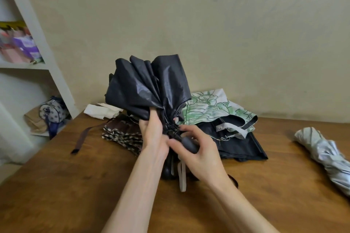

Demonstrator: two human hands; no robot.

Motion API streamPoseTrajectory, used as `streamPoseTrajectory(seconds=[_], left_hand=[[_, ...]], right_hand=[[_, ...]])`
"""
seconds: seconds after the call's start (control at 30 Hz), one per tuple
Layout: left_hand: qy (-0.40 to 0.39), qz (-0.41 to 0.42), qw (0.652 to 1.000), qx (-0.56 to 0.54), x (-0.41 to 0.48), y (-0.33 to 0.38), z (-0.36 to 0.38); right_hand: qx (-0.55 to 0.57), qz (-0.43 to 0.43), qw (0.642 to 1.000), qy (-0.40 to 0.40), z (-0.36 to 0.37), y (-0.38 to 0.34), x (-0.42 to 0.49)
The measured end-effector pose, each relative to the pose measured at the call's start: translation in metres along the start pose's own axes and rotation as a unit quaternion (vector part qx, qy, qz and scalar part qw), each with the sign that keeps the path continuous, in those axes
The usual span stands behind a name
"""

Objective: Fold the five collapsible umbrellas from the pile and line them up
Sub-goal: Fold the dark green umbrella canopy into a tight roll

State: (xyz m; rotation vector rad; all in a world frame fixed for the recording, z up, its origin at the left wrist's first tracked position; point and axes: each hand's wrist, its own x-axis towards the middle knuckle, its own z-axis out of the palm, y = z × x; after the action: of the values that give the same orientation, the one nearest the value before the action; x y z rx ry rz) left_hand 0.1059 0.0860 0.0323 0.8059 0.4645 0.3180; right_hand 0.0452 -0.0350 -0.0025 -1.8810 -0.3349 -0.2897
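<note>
- Black umbrella [149,89]: you hold it upright above the wooden table [75,185], canopy fanned upward and loose, ribs gathered at the base where both hands meet.
- Left hand [153,134]: closed around the gathered ribs and fabric at the canopy's neck, fingers pointing up, forearm rising steeply from the lower edge of the view.
- Right hand [198,155]: curled about the dark handle [189,143] just below the ribs, thumb and forefinger pinching forward; its wrist is cocked inward toward the left hand. Whether it grips the handle firmly or only steadies it is hard to tell, since the fingers hide the contact.
- Closing strap [182,176]: a pale band hangs free below the handle, not yet wrapped.
- Step in hand, as judged: smoothing the panels before rolling. Keep the left hand tight on the neck, pull each panel flat in one direction, then twist and bring the strap round.
- Pile [217,119]: a green-and-white printed umbrella, a dark one and a brown patterned umbrella [123,134] lie just behind your hands, still unfolded.
- Silver umbrella [325,157]: rolled and lying well apart at the table's right; set the black one beside it.
</note>
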Motion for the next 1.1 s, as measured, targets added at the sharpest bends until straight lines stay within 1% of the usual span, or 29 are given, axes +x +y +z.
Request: streamPoseTrajectory(seconds=[0.07,0.17,0.3,0.37,0.43,0.47,0.53,0.6,0.63,0.7,0.8,1.0,1.1], left_hand=[[-0.010,-0.004,1.000,0.005,-0.003,-0.004,0.001],[-0.015,-0.012,1.000,0.001,-0.005,-0.007,0.003],[-0.015,-0.019,0.999,-0.021,-0.013,-0.008,0.008],[-0.022,-0.035,0.998,-0.039,-0.017,-0.007,0.010],[-0.008,-0.041,0.999,-0.020,-0.016,-0.009,0.010],[0.001,-0.037,0.999,0.000,-0.014,-0.009,0.010],[0.017,-0.031,0.999,0.013,-0.010,-0.007,0.009],[0.025,-0.026,0.999,0.002,-0.006,-0.002,0.007],[0.023,-0.024,0.999,-0.011,-0.005,0.002,0.006],[0.012,-0.023,0.999,-0.035,-0.004,0.007,0.003],[0.008,-0.020,0.999,-0.038,-0.003,0.008,0.002],[-0.037,-0.013,0.999,-0.023,-0.012,0.002,0.007],[-0.055,-0.006,0.998,-0.033,-0.010,0.003,0.009]], right_hand=[[-0.044,-0.032,0.998,0.032,-0.001,0.000,-0.001],[-0.096,-0.062,0.992,0.057,-0.006,0.000,-0.001],[-0.163,-0.128,0.977,0.056,-0.010,-0.001,0.001],[-0.176,-0.149,0.971,0.059,-0.012,0.002,0.003],[-0.166,-0.144,0.974,0.053,-0.012,0.004,0.003],[-0.150,-0.133,0.979,0.037,-0.011,0.004,0.003],[-0.096,-0.084,0.992,-0.026,-0.012,0.005,0.004],[-0.054,-0.014,0.993,-0.101,-0.020,0.006,0.008],[-0.056,0.010,0.990,-0.131,-0.027,0.005,0.010],[-0.087,0.030,0.981,-0.170,-0.039,0.003,0.015],[-0.103,0.026,0.981,-0.161,-0.042,-0.001,0.015],[-0.101,-0.010,0.992,-0.078,-0.031,-0.001,0.013],[-0.089,-0.021,0.993,-0.070,-0.034,-0.001,0.012]])
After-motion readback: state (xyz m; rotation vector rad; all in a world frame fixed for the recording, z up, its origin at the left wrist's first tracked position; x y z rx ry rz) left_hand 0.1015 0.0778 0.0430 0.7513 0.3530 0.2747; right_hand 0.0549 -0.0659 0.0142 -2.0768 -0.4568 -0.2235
